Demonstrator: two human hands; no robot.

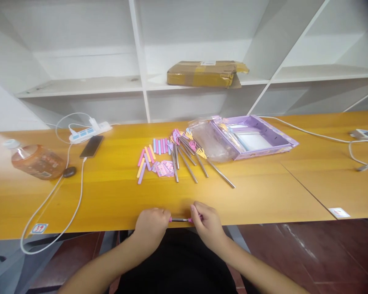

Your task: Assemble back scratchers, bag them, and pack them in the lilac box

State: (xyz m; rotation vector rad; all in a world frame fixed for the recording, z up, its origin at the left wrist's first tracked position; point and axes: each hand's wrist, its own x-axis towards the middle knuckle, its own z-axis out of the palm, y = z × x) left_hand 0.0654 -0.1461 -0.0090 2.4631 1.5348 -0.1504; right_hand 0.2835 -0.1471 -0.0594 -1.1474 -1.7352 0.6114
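My left hand [152,229] is closed round one end of a short metal rod [180,220] with pink parts, at the table's front edge. My right hand [209,226] grips the pink piece at the rod's other end; its shape is mostly hidden by the fingers. Beyond my hands lie several metal rods [188,168] with small hand-shaped heads in pink, yellow and purple. To their left are several coloured tubes [142,173] and a pile of small pink cards [165,168].
A purple box [267,130] and clear plastic packaging [213,143] lie behind. At left are a bottle [38,161], a phone [92,146], a power strip [90,132] and looping white cables. A taped carton [199,74] rests on the shelf.
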